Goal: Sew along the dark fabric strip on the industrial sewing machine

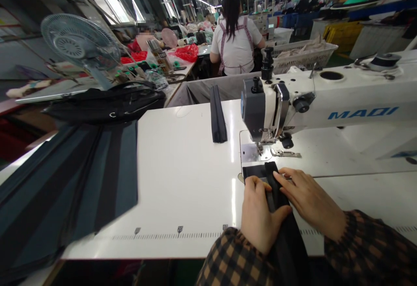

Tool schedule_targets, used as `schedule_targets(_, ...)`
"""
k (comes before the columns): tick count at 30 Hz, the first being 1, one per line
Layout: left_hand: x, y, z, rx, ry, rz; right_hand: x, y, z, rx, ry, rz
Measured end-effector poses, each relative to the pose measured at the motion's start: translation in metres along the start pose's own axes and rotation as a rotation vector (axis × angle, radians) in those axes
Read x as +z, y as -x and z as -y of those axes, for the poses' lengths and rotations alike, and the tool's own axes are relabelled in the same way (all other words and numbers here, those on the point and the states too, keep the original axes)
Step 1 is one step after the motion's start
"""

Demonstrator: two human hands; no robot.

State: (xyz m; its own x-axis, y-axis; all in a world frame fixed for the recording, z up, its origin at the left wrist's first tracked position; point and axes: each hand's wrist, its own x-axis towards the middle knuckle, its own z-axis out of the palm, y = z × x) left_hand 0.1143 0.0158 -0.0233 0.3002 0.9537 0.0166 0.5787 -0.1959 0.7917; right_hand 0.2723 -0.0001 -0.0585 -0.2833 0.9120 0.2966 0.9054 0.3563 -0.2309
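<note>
1. The left hand [259, 216] lies flat, fingers curled lightly over the left edge of a long black fabric strip [280, 207], pressing it to the white sewing table [182, 181] near its front edge.
2. The right hand [306, 197] rests open on the strip's right side, fingertips on the cloth; neither hand closes around it.
3. The strip's long axis runs from the table's front edge away from the person, its far end pointing at the needle area of the white sewing machine [325, 99]; its near end drops over the edge between checked sleeves and is cut off.
4. A second dark folded strip [217, 114] lies lengthwise toward the table's back edge.
5. A white slatted plastic basket [302, 55] behind the machine holds pale cloth, hard to make out.
6. Dark grey fabric panels [81, 181] overhang the table's left edge, blurred.
</note>
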Motion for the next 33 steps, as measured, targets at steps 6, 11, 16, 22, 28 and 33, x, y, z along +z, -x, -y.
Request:
schedule_targets(6, 0.002, 0.003, 0.0, 0.006, 0.032, -0.012, -0.001, 0.0, 0.0, -0.008, 0.019, 0.007)
schedule_targets(11, -0.001, 0.007, 0.001, -0.016, 0.08, -0.027, -0.001, 0.0, 0.0, -0.004, 0.029, -0.011)
schedule_targets(16, -0.001, 0.006, -0.003, -0.011, 0.05, 0.047, 0.0, 0.001, 0.0, -0.009, 0.049, -0.008)
schedule_targets(22, 0.007, 0.007, -0.005, -0.004, -0.01, -0.059, 0.002, 0.003, -0.001, -0.018, 0.078, -0.018)
schedule_targets(28, 0.007, 0.008, -0.002, -0.028, -0.063, -0.076, -0.002, -0.001, 0.001, -0.086, 0.129, -0.003)
schedule_targets(33, 0.004, 0.007, -0.001, -0.026, -0.125, -0.072, -0.004, -0.005, -0.001, -0.226, 0.211, 0.026)
